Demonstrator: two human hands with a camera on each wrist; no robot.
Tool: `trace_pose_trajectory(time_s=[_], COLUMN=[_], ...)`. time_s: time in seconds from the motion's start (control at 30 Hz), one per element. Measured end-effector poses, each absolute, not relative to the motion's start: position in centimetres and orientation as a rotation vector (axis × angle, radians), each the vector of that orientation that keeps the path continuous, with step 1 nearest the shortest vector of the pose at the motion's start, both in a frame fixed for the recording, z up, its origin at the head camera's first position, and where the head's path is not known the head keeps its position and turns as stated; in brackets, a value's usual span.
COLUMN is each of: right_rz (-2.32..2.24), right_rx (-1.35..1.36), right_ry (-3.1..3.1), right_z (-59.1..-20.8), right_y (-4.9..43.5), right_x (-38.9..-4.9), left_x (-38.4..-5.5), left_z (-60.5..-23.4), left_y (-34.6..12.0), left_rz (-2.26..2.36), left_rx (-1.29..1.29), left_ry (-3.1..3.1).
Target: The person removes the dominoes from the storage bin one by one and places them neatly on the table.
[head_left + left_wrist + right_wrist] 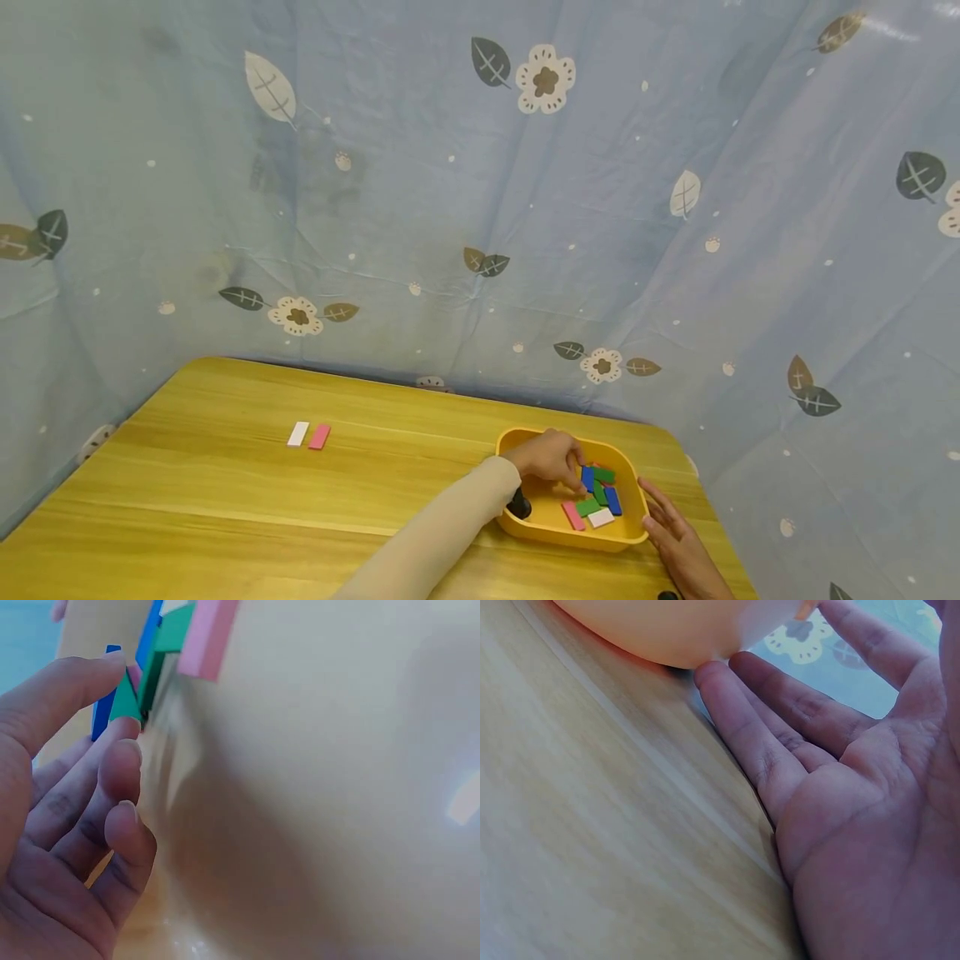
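Observation:
My left hand [551, 457] reaches into the yellow plastic bin [570, 539] from its left side. Its thumb and forefinger pinch a blue domino-like block [588, 477] by the ends, as the left wrist view also shows. Close around it lie green blocks [588, 507], another blue block [613, 501], a pink block [573, 515] and a white block [601, 518]. An orange-red edge peeks out behind the green ones. At the bin's right end, my right hand [678, 542] rests its thumb and straight fingers against the rim and outer wall.
On the wooden table [247, 500], a white block [298, 433] and a pink block [319, 437] lie side by side, far to the left of the bin. A blue patterned curtain [420, 208] hangs behind the table's back edge. A dark wrist strap piece [519, 505] overlaps the bin's left end.

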State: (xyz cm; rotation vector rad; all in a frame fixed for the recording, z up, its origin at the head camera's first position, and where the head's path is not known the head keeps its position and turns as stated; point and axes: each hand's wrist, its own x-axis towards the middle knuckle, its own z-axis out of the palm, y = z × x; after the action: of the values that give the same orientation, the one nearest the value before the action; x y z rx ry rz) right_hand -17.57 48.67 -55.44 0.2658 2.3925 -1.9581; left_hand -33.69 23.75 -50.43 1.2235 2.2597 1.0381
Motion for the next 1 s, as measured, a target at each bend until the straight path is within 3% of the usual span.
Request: trace_pose_trajectory(time_s=[0.73, 1.0], right_rz=[-1.892, -1.859], right_rx=[0.191, 0.205], right_ry=[2.464, 2.474], right_z=[-55.8, -55.5], right_y=[48.7, 48.7], right_x=[-17.3, -17.3], left_x=[-34.5, -35.0], left_z=[-46.6, -45.3], left_y=[19.9, 17.4], left_rz=[1.186, 1.065], left_rx=[1.255, 1.422], left_ry=[2.182, 2.315])
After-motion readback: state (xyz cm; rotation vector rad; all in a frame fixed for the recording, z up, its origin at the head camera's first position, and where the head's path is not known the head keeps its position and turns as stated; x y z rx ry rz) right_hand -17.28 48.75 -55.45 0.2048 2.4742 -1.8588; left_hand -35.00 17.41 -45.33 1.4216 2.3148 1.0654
